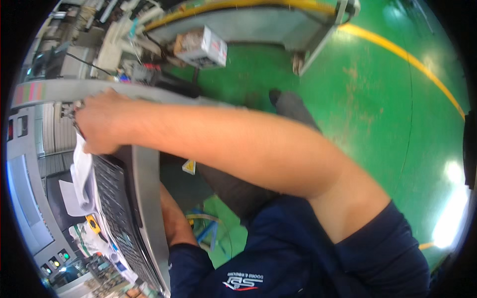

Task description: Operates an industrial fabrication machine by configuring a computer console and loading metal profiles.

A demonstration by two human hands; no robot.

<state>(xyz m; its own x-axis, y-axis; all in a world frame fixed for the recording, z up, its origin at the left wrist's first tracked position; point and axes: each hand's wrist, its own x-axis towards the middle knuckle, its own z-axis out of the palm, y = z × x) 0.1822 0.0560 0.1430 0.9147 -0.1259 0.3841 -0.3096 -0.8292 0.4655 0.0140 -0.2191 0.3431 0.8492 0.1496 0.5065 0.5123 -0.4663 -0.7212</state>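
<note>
My right arm reaches across to the left, over the edge of a grey machine console point(149, 193). My right hand point(102, 121) is at the console's far end, its fingers curled and partly turned away. Small dark and metallic bits show at its fingertips; whether it grips them I cannot make out. Just below the hand, curled white papers point(84, 186) lie beside a black keyboard point(114, 193). My left forearm shows below the console edge, and the left hand is hidden behind it.
A screen point(27, 198) and lit buttons point(57, 261) are on the panel at far left. A yellow-and-black object point(93, 224) lies by the papers. Beyond stand a cardboard box point(201, 48) and a yellow-topped barrier point(238, 27) on green floor point(357, 99).
</note>
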